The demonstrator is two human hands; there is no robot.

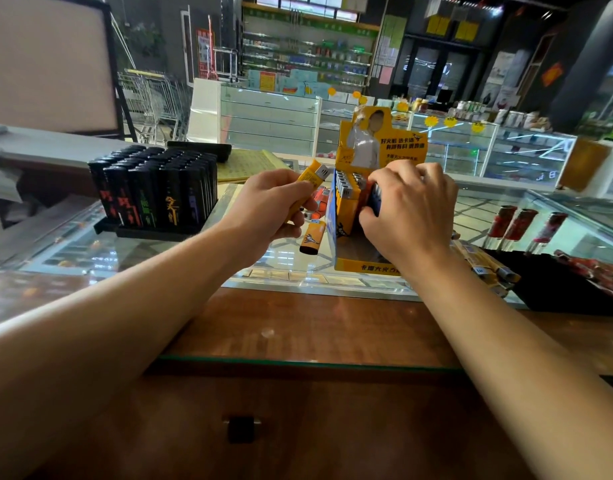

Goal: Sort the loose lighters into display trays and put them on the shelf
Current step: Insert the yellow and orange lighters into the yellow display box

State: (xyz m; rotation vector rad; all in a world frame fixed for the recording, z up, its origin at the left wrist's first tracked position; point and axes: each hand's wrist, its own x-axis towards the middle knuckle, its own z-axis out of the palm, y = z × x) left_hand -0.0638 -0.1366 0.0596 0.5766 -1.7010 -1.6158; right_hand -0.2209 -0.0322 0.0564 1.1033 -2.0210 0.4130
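Observation:
A yellow and blue cardboard display tray [333,237] stands on the glass counter, partly filled with upright yellow lighters [346,194]. My left hand [267,209] grips a yellow lighter [310,178] just left of the tray, its metal top pointing up and right. My right hand [409,209] reaches into the tray and pinches a blue lighter [376,199] standing among the others. A loose orange lighter [312,241] lies on the glass below my left hand, and red loose lighters [321,202] lie behind it.
A black tray of black lighters [156,192] stands at the left of the counter. More loose yellow lighters [485,268] and a dark cloth [561,289] lie to the right. Red lighters [516,223] sit under the glass. A wooden ledge [308,327] runs along the near side.

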